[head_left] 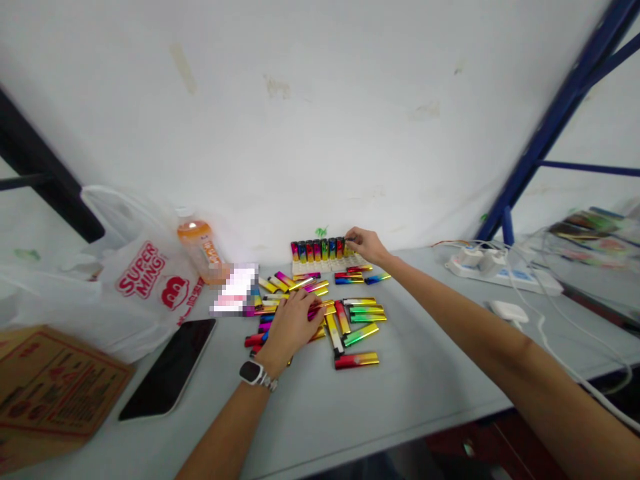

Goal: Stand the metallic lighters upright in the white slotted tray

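Note:
Near the wall stands a pale tray (320, 266) with a row of upright metallic lighters (317, 251) in several colours. At the right end of that row, my right hand (367, 245) pinches the dark top of a lighter (349, 247), whose body is partly hidden by my fingers. My left hand (296, 321), with a watch on its wrist, rests low over the loose lighters. Its thumb and fingers close around a red-and-gold lighter (327, 307). More lighters lie flat about it, among them a green one (361, 335) and a red-and-yellow one (357, 361).
On the left are a dark phone (169, 370), a cardboard box (60, 393), a white plastic bag (145, 287) and an orange drink bottle (200, 247). A power strip (505, 270) with plugs and a white charger (509, 311) with cables lie on the right.

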